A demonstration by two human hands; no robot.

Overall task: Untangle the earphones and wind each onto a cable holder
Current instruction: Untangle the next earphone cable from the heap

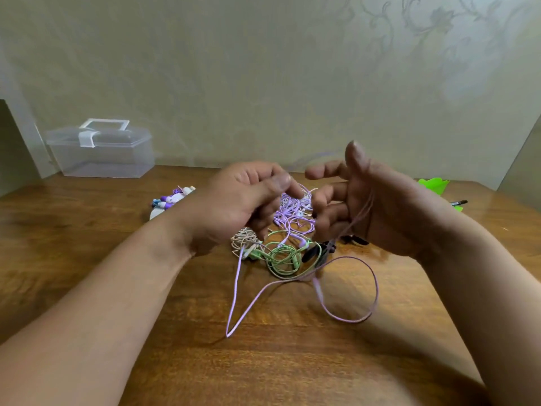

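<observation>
Left hand [243, 200]: raised over the far middle of the table. Fingers curled, thumb tip against forefinger. It appears to pinch a strand of the purple cable [234, 294] where it leaves the heap, but the fingers hide the exact contact.
Right hand [374, 212]: just right of the left hand and apart from it. Palm turned left, thumb up, top finger out. Lower fingers curl loosely round the same cable, which runs down across the palm.
Purple cable: two slack loops hang toward the near side, a long narrow hairpin at left and a wide round loop at right. The rest is bundled in the tangle.
Tangle [292, 218]: on the table, below and between the hands. Purple heap far, green cable [284, 259] near, pale cable [243, 238] left, black pieces [310, 254] right, all overlapping.
Handling: judged very light, limp, thin and smooth. It should slide through fingers but snag at buds and plug. Hard tugs would likely tighten knots.
Where to hold: pinch close to a crossing or a free end and feed slack through. Avoid pulling mid-loop.
Cable holders [172, 197]: small purple and white pile, far left of the left wrist. Cannot tell whether any is wound.
Table [87, 259]: wooden.
Clear box [102, 153]: far left against the wall, lid on.
Far right: green thing [433, 184] and a pen [459, 202].
</observation>
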